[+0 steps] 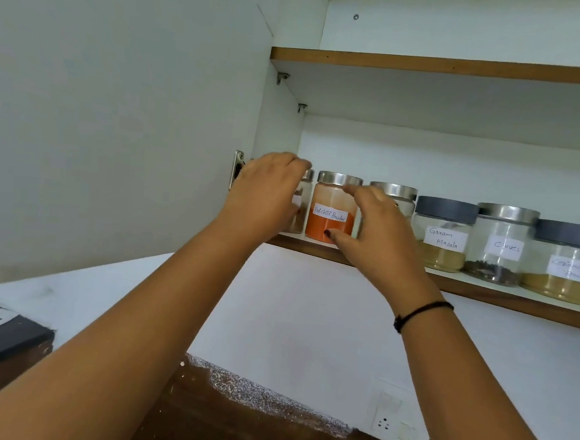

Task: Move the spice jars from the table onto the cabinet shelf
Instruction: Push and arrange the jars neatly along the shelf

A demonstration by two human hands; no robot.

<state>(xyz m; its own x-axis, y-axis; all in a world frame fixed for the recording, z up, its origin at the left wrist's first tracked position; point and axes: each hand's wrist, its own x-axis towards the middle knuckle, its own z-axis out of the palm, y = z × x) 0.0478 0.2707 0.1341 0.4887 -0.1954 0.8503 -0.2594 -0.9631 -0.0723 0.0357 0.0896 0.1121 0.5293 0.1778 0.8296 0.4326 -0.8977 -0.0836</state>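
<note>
Cabinet shelf [482, 291], one row of spice jars, left to right:
- end jar [304, 200], left hand [266, 190] curled over its lid
- red chilli powder jar [330, 205], right hand [380, 229] spread, thumb and forefinger touching it
- steel-lidded jar [395, 191], mostly hidden behind that hand
- garam masala jar [443, 237]
- cloves jar [499, 248]
- coriander jar [563, 266]

Six jars are standing in one row on the cabinet shelf [516, 302]. Left to right: end jar [304, 200], red chilli powder jar [330, 209], third jar [398, 193], garam masala jar [443, 234], cloves jar [501, 245], coriander jar [565, 263]. Left hand [266, 194] is covering the end jar, right hand [373, 232] the third. Upper shelf [430, 64] is running above.
</note>
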